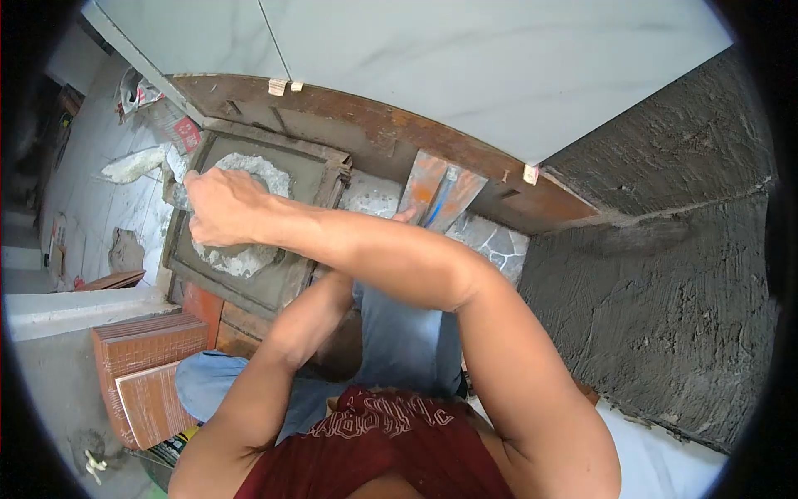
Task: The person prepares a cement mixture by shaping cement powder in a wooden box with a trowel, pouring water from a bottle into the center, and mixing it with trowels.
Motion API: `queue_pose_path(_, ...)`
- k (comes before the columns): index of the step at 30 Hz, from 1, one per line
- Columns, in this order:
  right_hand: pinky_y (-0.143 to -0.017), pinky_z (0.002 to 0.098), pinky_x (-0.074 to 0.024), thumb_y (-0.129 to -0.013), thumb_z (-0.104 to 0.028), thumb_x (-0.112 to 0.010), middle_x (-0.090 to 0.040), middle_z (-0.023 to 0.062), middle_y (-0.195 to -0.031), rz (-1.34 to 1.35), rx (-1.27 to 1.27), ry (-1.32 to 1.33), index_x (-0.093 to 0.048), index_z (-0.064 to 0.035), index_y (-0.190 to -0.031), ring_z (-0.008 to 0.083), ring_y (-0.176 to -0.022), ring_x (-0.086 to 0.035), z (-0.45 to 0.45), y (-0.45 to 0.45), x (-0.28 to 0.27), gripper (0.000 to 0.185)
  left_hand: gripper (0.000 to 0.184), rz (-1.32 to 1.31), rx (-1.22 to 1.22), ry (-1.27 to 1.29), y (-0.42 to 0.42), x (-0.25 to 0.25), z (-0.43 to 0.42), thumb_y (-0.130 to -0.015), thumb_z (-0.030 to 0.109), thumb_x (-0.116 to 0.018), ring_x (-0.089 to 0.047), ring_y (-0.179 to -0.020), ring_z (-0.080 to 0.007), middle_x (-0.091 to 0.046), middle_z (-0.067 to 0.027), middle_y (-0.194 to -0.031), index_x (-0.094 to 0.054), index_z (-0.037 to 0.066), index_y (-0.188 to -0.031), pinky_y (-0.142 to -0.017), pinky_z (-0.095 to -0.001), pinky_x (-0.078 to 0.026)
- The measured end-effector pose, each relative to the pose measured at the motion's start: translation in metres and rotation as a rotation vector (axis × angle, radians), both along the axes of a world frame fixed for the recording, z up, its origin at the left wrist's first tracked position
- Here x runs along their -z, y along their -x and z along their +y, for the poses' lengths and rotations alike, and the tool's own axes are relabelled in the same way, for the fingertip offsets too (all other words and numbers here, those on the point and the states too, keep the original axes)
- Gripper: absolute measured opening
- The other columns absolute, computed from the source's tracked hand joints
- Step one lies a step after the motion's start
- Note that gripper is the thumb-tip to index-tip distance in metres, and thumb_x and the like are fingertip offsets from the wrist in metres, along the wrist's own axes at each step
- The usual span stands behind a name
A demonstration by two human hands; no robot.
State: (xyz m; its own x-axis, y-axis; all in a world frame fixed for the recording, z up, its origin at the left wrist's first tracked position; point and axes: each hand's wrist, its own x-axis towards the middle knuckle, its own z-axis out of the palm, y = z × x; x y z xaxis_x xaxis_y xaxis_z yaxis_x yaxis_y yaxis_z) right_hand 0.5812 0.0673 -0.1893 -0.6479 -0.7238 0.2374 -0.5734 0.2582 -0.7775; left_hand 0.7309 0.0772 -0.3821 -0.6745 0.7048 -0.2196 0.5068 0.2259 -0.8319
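My right hand (pixel 226 208) is closed over the far left side of a mortar box (pixel 312 185). A pale, mortar-smeared end (pixel 176 163) sticks out beside its fist; what it grips is mostly hidden. Wet grey mortar and a ring of dry whitish powder (pixel 270 176) lie in the box beneath. Under my right forearm passes my left arm, with only some fingers of my left hand (pixel 406 216) showing. They are at the edge of a flat metal plastering trowel (pixel 449 185), its plate stained orange with a blue strip along the middle. The trowel's grip is hidden.
Large pale tiles (pixel 465 66) cover the wall ahead above a brown board (pixel 366 112), with small wedges between. Rough grey mortar (pixel 657 291) coats the wall at right. Stacked brown tiles (pixel 150 341) stand at lower left. A cement bag (pixel 176 126) lies beyond the box.
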Motion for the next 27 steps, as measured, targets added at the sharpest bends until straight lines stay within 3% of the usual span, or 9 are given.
queue_pose_path(4, -0.078, 0.0523, -0.0542, -0.076, -0.015, -0.062, -0.065, 0.0346, -0.084, -0.035, 0.038, -0.008, -0.055, 0.0138, -0.100, 0.0500, -0.084, -0.066, 0.017, 0.002, -0.015, 0.039, 0.048, 0.095, 0.119, 0.101, -0.031, -0.031, -0.007, -0.095, 0.011, -0.041, -0.047, -0.132, -0.0353, -0.050, -0.0242, -0.141, -0.047, -0.012, -0.136, -0.118, -0.0426, -0.031)
queue_pose_path(9, -0.081, 0.0517, -0.0542, -0.078, -0.017, -0.062, -0.066, 0.0342, -0.086, -0.019, 0.059, -0.040, -0.055, 0.0136, -0.101, 0.0505, -0.087, -0.066, 0.019, 0.001, -0.009, 0.039, 0.049, -0.060, -0.024, -0.200, 0.017, 0.031, 0.073, -0.093, 0.014, -0.049, -0.048, -0.131, -0.0318, -0.051, -0.0216, -0.139, -0.048, -0.009, -0.137, -0.115, -0.0415, -0.033)
queue_pose_path(11, -0.082, 0.0516, -0.0544, -0.078, -0.018, -0.063, -0.066, 0.0347, -0.088, -0.040, 0.049, -0.089, -0.056, 0.0124, -0.101, 0.0499, -0.089, -0.066, 0.023, -0.002, -0.013, 0.039, 0.050, -0.358, -0.200, -0.645, 0.038, 0.053, 0.092, -0.092, 0.015, -0.052, -0.048, -0.130, -0.0304, -0.052, -0.0205, -0.139, -0.048, -0.008, -0.137, -0.114, -0.0411, -0.034)
queue_pose_path(13, -0.082, 0.0518, -0.0544, -0.078, -0.019, -0.063, -0.066, 0.0351, -0.089, -0.042, 0.044, -0.129, -0.057, 0.0119, -0.101, 0.0497, -0.090, -0.066, 0.024, -0.005, -0.018, 0.039, 0.051, -0.991, -0.569, -1.530, 0.053, 0.062, 0.099, -0.091, 0.016, -0.055, -0.048, -0.130, -0.0290, -0.052, -0.0195, -0.138, -0.048, -0.006, -0.137, -0.113, -0.0407, -0.035)
queue_pose_path(15, -0.082, 0.0525, -0.0543, -0.078, -0.021, -0.063, -0.066, 0.0347, -0.088, -0.004, 0.061, -0.150, -0.057, 0.0104, -0.099, 0.0499, -0.089, -0.066, 0.021, -0.008, -0.020, 0.038, 0.052, -1.204, -0.727, -2.082, 0.054, 0.065, 0.098, -0.091, 0.017, -0.058, -0.048, -0.129, -0.0276, -0.052, -0.0184, -0.138, -0.048, -0.005, -0.137, -0.112, -0.0402, -0.036)
queue_pose_path(16, -0.081, 0.0526, -0.0542, -0.078, -0.021, -0.063, -0.065, 0.0348, -0.087, -0.004, 0.077, -0.173, -0.057, 0.0098, -0.098, 0.0500, -0.088, -0.066, 0.020, -0.012, -0.028, 0.037, 0.053, -1.219, -0.717, -2.198, 0.056, 0.062, 0.095, -0.090, 0.017, -0.060, -0.048, -0.129, -0.0268, -0.053, -0.0179, -0.137, -0.049, -0.004, -0.137, -0.111, -0.0400, -0.036)
queue_pose_path(20, -0.081, 0.0517, -0.0528, -0.076, -0.021, -0.062, -0.065, 0.0343, -0.084, 0.066, 0.106, -0.126, -0.058, 0.0100, -0.097, 0.0485, -0.084, -0.066, 0.013, -0.029, -0.041, 0.037, 0.055, -1.091, -0.584, -2.501, 0.053, 0.042, 0.086, -0.089, 0.019, -0.066, -0.049, -0.127, -0.0240, -0.053, -0.0158, -0.136, -0.049, -0.002, -0.137, -0.109, -0.0392, -0.038)
queue_pose_path(23, -0.073, 0.0477, -0.0525, -0.076, -0.022, -0.061, -0.065, 0.0280, -0.078, 0.145, 0.145, -0.078, -0.058, 0.0065, -0.095, 0.0422, -0.073, -0.065, 0.014, -0.043, -0.064, 0.034, 0.058, -0.830, -0.454, -2.646, 0.049, 0.019, 0.055, -0.088, 0.021, -0.071, -0.049, -0.126, -0.0219, -0.054, -0.0143, -0.135, -0.049, 0.000, -0.137, -0.107, -0.0385, -0.040)
queue_pose_path(27, -0.059, 0.0326, -0.0475, -0.080, -0.015, -0.065, -0.061, 0.0064, -0.071, 0.196, 0.143, 0.320, -0.061, -0.0009, -0.095, 0.0155, -0.061, -0.055, 0.025, -0.050, -0.097, 0.021, 0.021, -0.362, -0.260, -2.993, 0.052, -0.104, -0.032, -0.088, 0.012, -0.063, -0.066, -0.086, -0.0196, -0.070, -0.0097, -0.091, -0.064, -0.001, -0.104, -0.079, -0.0346, -0.053)
